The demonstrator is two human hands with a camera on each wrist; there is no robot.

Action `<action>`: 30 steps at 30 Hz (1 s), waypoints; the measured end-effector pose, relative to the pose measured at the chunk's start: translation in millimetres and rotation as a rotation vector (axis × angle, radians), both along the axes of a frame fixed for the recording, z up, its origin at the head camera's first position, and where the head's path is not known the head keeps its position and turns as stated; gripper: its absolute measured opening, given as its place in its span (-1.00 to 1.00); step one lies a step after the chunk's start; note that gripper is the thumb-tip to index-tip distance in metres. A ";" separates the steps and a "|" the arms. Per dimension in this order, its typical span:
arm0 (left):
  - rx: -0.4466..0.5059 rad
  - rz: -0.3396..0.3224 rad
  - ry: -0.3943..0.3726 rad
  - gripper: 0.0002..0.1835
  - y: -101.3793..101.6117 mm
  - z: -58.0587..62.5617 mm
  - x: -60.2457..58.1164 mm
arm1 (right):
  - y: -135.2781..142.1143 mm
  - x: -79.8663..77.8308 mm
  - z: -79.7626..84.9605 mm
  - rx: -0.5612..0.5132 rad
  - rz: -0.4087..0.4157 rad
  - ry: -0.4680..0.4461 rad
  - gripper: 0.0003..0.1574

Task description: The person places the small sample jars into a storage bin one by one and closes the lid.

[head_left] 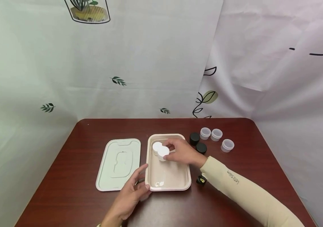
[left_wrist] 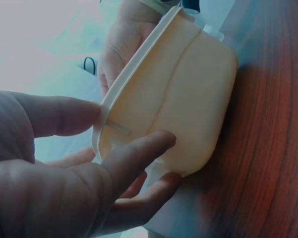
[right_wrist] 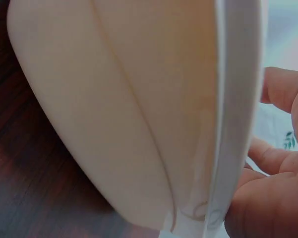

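Note:
A pale, rectangular plastic tub (head_left: 167, 179) stands on the table. Inside its far left part are two small white-topped round jars: one stands on the tub floor (head_left: 157, 146). The other jar (head_left: 163, 152) is pinched between the thumb and fingers of my right hand (head_left: 182, 152), which reaches over the tub's right rim. My left hand (head_left: 131, 192) rests at the tub's near left corner, one finger along the left side and the thumb at the front edge. In the left wrist view, its fingertips (left_wrist: 163, 140) touch the outer wall. The right wrist view hides the jars behind the tub wall.
A flat white lid (head_left: 121, 164) lies left of the tub. To the right stand black-capped jars (head_left: 194, 138) and several translucent small cups (head_left: 216, 134). A small black item with a yellow mark (head_left: 201, 180) is beneath the right forearm. Fabric walls enclose the table.

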State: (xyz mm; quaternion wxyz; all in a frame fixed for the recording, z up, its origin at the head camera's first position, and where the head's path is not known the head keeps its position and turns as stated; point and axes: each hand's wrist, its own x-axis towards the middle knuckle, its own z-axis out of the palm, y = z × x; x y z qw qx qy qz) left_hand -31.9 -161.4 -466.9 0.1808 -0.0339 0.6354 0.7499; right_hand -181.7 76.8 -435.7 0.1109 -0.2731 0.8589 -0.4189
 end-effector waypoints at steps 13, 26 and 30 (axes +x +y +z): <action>0.003 -0.027 0.000 -0.15 1.2 -0.8 -1.8 | -23.2 7.1 -9.6 0.097 0.029 0.071 -0.49; 0.019 -0.043 -0.004 -0.16 3.7 1.0 -1.6 | -28.4 14.6 -20.0 0.157 0.049 0.042 -0.51; 0.007 -0.035 0.001 -0.17 3.7 1.3 -1.4 | -29.9 14.9 -16.5 0.169 0.058 0.057 -0.49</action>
